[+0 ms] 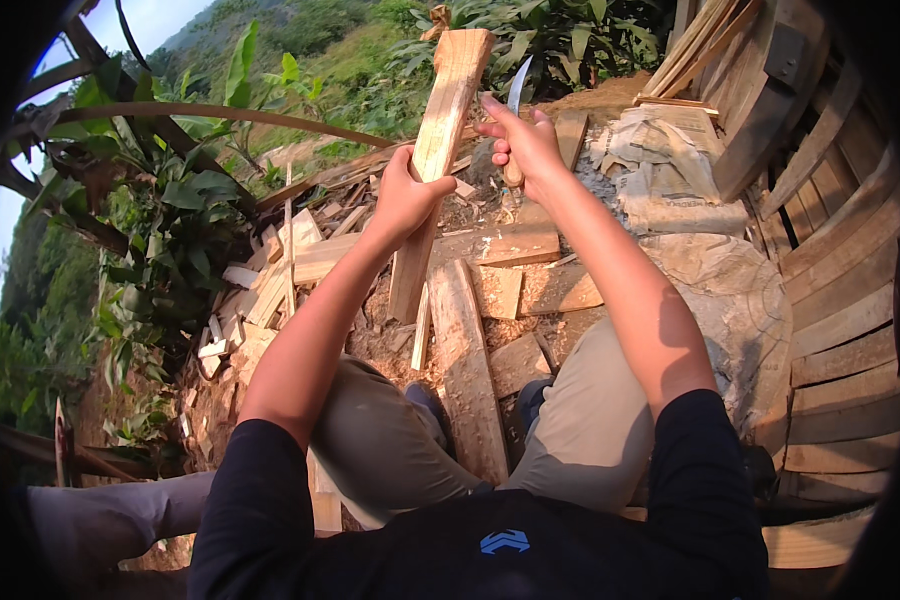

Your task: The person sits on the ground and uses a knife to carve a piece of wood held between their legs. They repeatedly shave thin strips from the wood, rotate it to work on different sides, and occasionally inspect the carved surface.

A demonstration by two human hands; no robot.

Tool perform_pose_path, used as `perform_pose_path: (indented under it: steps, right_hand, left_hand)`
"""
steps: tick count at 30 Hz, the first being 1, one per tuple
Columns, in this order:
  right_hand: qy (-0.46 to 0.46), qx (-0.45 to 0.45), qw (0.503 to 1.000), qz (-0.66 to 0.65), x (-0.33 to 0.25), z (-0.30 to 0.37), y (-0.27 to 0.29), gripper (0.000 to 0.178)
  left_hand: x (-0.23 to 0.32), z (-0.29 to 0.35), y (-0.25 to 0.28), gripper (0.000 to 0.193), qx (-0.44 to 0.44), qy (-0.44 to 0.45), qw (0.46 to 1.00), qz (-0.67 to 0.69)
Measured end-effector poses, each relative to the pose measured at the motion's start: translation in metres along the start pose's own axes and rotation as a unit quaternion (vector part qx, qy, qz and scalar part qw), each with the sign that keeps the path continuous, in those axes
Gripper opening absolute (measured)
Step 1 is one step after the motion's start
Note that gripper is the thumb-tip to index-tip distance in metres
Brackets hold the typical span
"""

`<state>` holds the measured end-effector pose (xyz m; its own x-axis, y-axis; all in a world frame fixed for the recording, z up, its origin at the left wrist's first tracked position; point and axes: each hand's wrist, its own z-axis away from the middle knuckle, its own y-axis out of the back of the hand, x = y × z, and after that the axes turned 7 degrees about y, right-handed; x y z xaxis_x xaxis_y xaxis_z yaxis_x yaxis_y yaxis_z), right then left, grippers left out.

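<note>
The left grip (411, 197) clasps the wooden piece (448, 108), seemingly steadying it; to its right, the right grip (527, 143) encloses a knife (517, 88).

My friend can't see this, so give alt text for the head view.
Outdoors, seen from above, a left hand grips a long piece of wood while the right hand holds a knife. Wood scraps lie below, with green plants beyond and wooden slats at right.

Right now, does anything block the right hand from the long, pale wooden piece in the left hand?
Nothing visible stands between the right hand, holding the silver curved-bladed knife, and that wooden piece.
</note>
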<state>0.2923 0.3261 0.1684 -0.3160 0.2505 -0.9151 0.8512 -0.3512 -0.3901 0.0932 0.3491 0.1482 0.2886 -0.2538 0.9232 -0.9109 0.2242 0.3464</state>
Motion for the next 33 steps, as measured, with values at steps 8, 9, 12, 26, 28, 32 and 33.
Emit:
perform_pose_path:
  steps: [8,9,12,26,28,32,33]
  right_hand:
    - [-0.138,-0.159,0.855,0.475,0.068,0.011,0.04,0.068]
    - [-0.143,-0.197,0.822,0.515,0.088,0.011,0.042,0.068]
    - [-0.18,-0.306,0.671,0.651,0.135,0.056,0.036,0.093]
    - [-0.105,-0.241,0.726,0.635,0.306,0.271,0.061,0.048]
    - [-0.12,-0.208,0.754,0.611,0.306,0.284,0.063,0.047]
    - [-0.16,-0.171,0.754,0.614,0.295,0.274,0.055,0.048]
    - [-0.174,-0.151,0.768,0.598,0.291,0.268,0.048,0.049]
  left_hand:
    - [0.008,-0.016,0.059,0.026,0.048,0.062,0.974,0.214]
    - [0.0,-0.023,0.068,0.027,0.043,0.065,0.968,0.238]
    - [0.001,-0.014,0.074,0.039,0.051,0.069,0.946,0.313]
    - [0.012,-0.006,0.097,0.048,0.07,0.028,0.956,0.283]
    - [0.01,-0.005,0.098,0.047,0.086,0.021,0.953,0.291]
    - [0.007,-0.004,0.101,0.05,0.102,0.018,0.96,0.258]
    - [0.001,-0.006,0.108,0.06,0.075,0.019,0.958,0.276]
